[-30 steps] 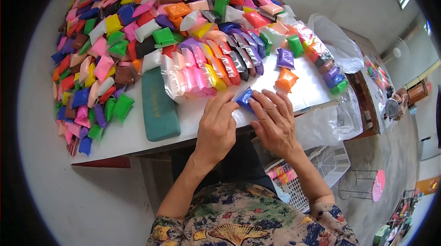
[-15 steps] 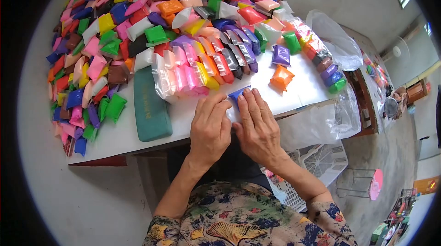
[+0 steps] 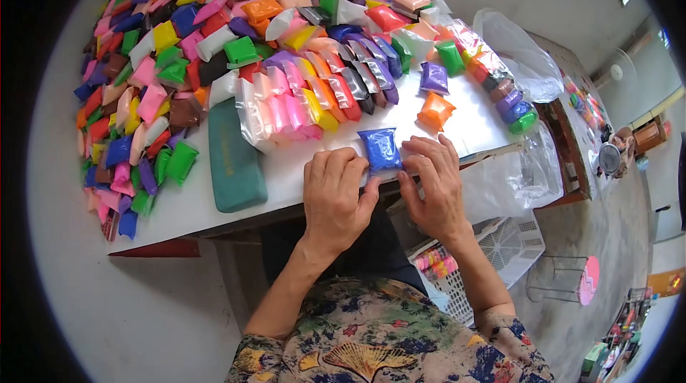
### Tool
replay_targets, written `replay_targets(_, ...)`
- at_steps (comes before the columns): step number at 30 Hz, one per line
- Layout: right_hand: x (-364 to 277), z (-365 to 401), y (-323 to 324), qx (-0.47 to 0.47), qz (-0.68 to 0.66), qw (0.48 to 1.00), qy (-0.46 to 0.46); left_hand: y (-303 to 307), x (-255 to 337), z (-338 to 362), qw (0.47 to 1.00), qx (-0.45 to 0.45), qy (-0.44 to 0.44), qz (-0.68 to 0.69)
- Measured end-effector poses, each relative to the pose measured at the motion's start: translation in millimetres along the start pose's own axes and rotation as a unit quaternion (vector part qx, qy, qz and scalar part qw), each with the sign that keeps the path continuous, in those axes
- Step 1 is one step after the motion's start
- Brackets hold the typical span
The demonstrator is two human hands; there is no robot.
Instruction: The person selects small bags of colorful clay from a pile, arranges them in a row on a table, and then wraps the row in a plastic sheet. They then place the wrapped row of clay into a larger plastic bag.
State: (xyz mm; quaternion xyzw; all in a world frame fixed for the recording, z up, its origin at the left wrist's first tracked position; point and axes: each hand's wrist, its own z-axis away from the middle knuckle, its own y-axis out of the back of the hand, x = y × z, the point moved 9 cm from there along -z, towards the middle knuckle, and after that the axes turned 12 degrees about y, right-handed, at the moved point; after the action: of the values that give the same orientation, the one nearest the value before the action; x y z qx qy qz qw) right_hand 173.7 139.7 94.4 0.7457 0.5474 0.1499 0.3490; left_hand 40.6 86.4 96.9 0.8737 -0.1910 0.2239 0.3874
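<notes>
A small blue packet (image 3: 380, 149) in clear film lies flat on the white table near its front edge, between my two hands. My left hand (image 3: 332, 194) rests at its left side with curled fingers, the thumb apart near the lower left corner. On the other side my right hand (image 3: 434, 186) has its thumb and fingers apart, close to the packet's right edge. Neither hand is gripping it. Just beyond are overlapping rows of coloured packets (image 3: 307, 97). An orange packet (image 3: 435, 111) and a purple packet (image 3: 434, 78) lie to the upper right.
A large heap of mixed coloured packets (image 3: 164, 61) covers the table's left and back. A green case (image 3: 237, 161) lies left of my hands. Another packet row (image 3: 502, 90) runs along the right, beside clear plastic bags (image 3: 522, 61). Below stands a white basket (image 3: 507, 247).
Both hands have drawn apart from over the blue packet, the right one moving rightward. The packet, mostly covered before, now shows whole and flat on the table.
</notes>
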Motion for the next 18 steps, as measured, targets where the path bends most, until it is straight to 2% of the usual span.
replay_targets(18,-4.6,-2.8,-4.8,0.071,-0.007,0.997,-0.021,-4.4,1.8,-1.7,0.999,0.044,0.005,0.021)
